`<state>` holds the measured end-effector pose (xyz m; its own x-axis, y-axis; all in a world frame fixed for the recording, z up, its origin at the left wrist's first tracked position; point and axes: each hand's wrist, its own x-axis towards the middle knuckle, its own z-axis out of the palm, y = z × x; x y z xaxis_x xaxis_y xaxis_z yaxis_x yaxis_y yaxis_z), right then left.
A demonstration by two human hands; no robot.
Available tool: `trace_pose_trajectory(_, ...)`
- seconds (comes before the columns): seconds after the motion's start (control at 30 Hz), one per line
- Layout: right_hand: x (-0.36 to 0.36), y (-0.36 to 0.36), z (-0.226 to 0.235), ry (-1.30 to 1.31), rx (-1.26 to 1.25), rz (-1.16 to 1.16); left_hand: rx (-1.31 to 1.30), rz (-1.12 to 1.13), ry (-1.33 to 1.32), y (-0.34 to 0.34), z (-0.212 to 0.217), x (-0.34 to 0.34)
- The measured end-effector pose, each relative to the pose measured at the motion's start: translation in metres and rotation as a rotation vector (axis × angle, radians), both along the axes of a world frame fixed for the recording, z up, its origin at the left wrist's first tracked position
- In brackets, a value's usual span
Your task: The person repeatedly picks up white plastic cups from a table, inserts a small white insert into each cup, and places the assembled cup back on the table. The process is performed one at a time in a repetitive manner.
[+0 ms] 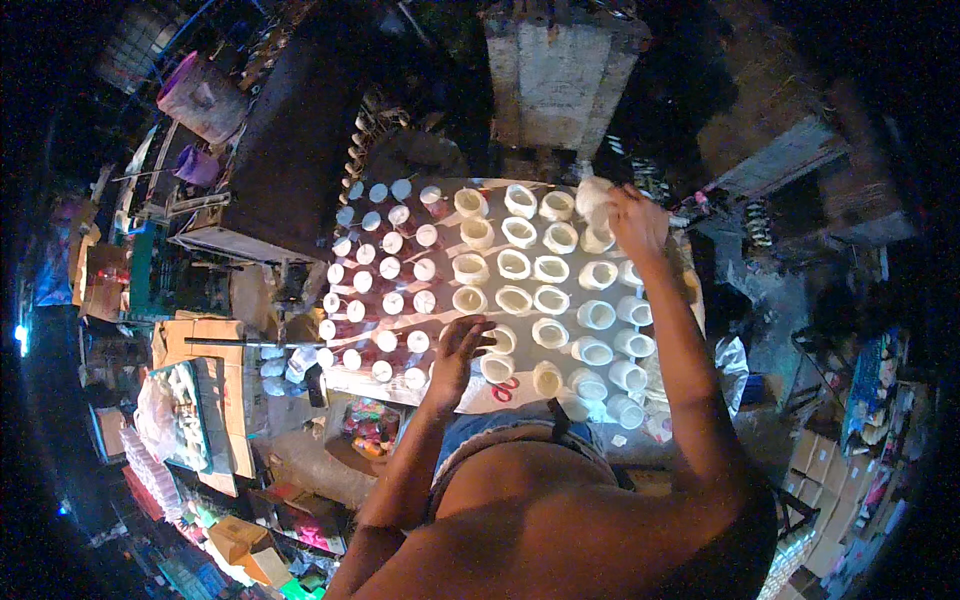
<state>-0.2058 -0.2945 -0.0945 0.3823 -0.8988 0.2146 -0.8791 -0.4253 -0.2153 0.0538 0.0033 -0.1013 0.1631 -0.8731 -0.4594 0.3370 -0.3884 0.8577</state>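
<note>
- bare torso (pixel 530 485), nearest, at the near edge of the bench (pixel 470 402)
- left grip (pixel 458 362) loosely spread beside white cups (pixel 551 300), over the bench's near side
- right grip (pixel 638 225) closed on a blurred whitish thing (pixel 594 197), toward the bench's far right
- white cups in rows across the bench's middle and right
- reddish containers (pixel 404 283) with pale tops on the bench's left

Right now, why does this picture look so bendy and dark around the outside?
In the head view, the fisheye lens bends things near the rim, like the boxes; in that view, too, the corners go black, while bright light falls on the white cups.
</note>
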Motion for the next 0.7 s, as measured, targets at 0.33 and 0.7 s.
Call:
trace_pose_trajectory(0.33, -0.005, 0.249, 0.105, -0.283, 0.553, 0.213, 0.135, -0.008, 0.626, -0.081, 0.027, -0.050)
trace_pose_trajectory(0.7, -0.023, 0.270, 0.106, -0.672, 0.320, 0.045, -0.405, -0.553, 0.009, -0.024, 0.104, -0.068)
